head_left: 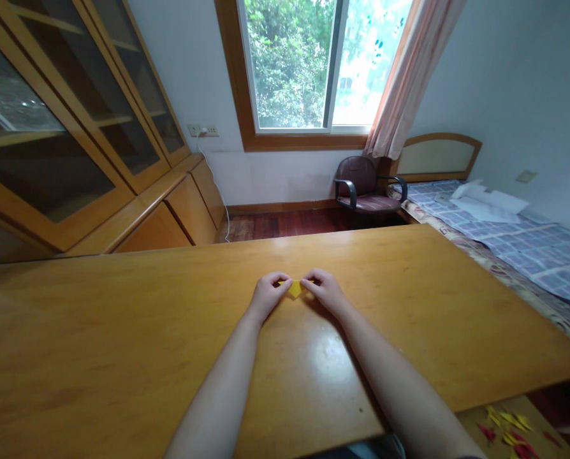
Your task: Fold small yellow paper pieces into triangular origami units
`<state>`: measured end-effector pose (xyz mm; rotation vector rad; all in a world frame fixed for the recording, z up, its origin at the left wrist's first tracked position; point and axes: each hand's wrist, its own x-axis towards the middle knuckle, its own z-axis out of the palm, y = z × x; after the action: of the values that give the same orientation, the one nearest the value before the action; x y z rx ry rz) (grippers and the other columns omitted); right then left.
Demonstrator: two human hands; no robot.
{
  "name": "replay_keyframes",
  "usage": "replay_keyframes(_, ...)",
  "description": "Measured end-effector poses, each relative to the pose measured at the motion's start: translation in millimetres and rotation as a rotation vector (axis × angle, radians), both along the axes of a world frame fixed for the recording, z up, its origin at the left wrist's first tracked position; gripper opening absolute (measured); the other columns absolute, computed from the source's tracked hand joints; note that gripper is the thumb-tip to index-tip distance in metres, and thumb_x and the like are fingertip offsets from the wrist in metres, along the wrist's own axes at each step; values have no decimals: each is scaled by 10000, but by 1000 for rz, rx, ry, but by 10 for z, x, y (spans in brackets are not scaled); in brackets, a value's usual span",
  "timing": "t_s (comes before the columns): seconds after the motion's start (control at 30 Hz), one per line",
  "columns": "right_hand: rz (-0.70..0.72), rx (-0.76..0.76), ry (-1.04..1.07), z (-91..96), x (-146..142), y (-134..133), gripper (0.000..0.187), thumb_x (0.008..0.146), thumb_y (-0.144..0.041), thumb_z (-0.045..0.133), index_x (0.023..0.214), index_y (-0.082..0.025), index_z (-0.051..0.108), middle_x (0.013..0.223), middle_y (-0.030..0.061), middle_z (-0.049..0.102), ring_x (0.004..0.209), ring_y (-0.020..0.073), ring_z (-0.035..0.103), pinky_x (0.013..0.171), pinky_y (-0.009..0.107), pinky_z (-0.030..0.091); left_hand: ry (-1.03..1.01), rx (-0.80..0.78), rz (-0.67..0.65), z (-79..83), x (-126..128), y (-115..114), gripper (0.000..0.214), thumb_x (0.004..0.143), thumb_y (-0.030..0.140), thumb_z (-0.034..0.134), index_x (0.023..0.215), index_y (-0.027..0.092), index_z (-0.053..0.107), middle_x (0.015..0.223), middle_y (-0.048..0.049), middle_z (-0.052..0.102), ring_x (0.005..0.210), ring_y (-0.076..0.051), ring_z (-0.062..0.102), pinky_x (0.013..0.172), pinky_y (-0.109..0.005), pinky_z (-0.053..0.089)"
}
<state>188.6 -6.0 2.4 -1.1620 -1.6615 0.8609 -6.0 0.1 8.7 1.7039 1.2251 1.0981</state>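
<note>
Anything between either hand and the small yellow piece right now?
Nothing visible. The left hand and right hand pinch the yellow piece from opposite sides. The red and yellow scraps lie off at lower right, beyond the right forearm, out of the way.

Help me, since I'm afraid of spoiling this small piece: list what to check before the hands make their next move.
1. Left hand grips the yellow paper: ok, fingertips at its left side.
2. Right hand grips it too: ok, fingertips at its right side.
3. Paper's pointed end faces the person: ok.
4. Creases sharp and even: cannot tell, too small.
5. Red and yellow pieces kept off the wooden table: ok, they lie beyond its edge, lower right.
</note>
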Motion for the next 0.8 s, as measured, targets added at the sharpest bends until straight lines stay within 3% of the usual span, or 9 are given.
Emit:
replay_keyframes(0.2,-40,-68,97,-47,29,23,215,792,-378,645,767,-166,673,749,26,660,709,164,582,661,269,438,-131,-63,109,-42,-33,48,189,768,342,632,710,165,664,705,4,660,699,-150,604,670,-234,451)
replay_keyframes(0.37,-73,-141,189,-46,42,31,226,776,-391,649,736,-169,659,691,10,635,668,158,565,629,260,423,-383,-61,313,-166,-79,149,190,756,356,645,739,167,645,722,0,653,722,-138,598,687,-221,453)
replay_keyframes(0.47,-63,-159,212,-38,33,28,221,771,-387,656,738,-169,662,686,7,632,661,156,563,621,258,417,-414,-20,340,-174,-77,153,206,779,377,639,799,172,649,787,-11,662,775,-144,611,715,-227,467)
replay_keyframes(0.57,-52,-140,191,-42,17,23,211,767,-382,664,757,-172,673,721,11,651,685,160,573,635,262,425,-293,32,259,-106,-43,95,234,799,388,637,903,183,676,927,-38,683,893,-170,629,771,-248,487)
replay_keyframes(0.63,-35,-120,168,-48,10,21,207,775,-379,662,769,-172,678,741,14,661,699,162,581,653,267,435,-173,57,127,-49,-14,46,233,823,386,622,929,190,691,953,-47,685,936,-184,631,784,-259,493)
replay_keyframes(0.7,-15,-90,136,-50,7,19,201,787,-370,656,773,-172,681,747,17,663,709,163,588,668,272,441,-44,85,9,-11,9,9,209,840,374,612,881,192,706,910,-42,688,884,-178,635,760,-259,488)
replay_keyframes(0.8,8,-38,81,-42,3,14,180,804,-345,643,777,-172,684,757,24,665,727,167,596,686,278,448,73,108,-50,-3,24,-10,183,846,345,613,814,189,704,821,-27,690,773,-160,627,710,-254,477)
